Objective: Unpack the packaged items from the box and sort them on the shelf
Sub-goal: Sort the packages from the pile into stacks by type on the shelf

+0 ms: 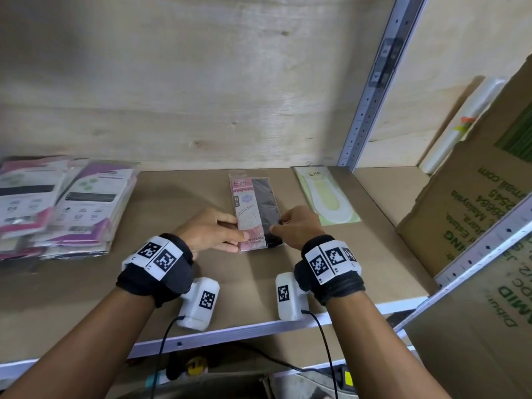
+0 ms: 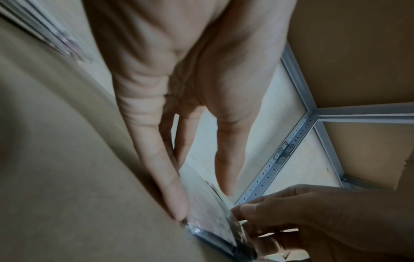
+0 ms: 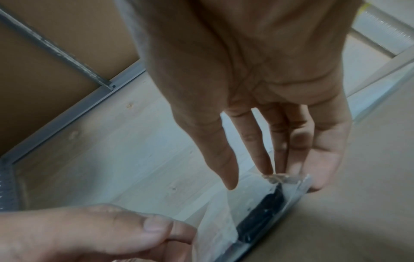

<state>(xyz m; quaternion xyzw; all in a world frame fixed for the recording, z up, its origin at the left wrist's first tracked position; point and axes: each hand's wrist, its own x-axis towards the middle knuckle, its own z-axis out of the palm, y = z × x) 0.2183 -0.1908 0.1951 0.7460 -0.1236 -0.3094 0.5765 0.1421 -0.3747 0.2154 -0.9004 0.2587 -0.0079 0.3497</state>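
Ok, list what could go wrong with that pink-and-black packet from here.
1. Both the left hand and right hand hold the pink-and-black packet only by its near-end edges; the glossy wrapper could slip or skew as it is set down.
2. The green packet lies close on the right; a nudge might push the two kinds together and blur the sorting.
3. The wrist camera units sit near the shelf's front edge, and their cables could catch there on withdrawal.

Both forearms are bare, each wrist wrapped in a black fabric band (image 1: pixel 155 272) carrying white plates printed with black square-code markers, and beneath each wrist sits a white camera housing (image 1: pixel 198 303) with its own marker and a thin black cable (image 1: pixel 162 349) trailing toward the frame's bottom edge.
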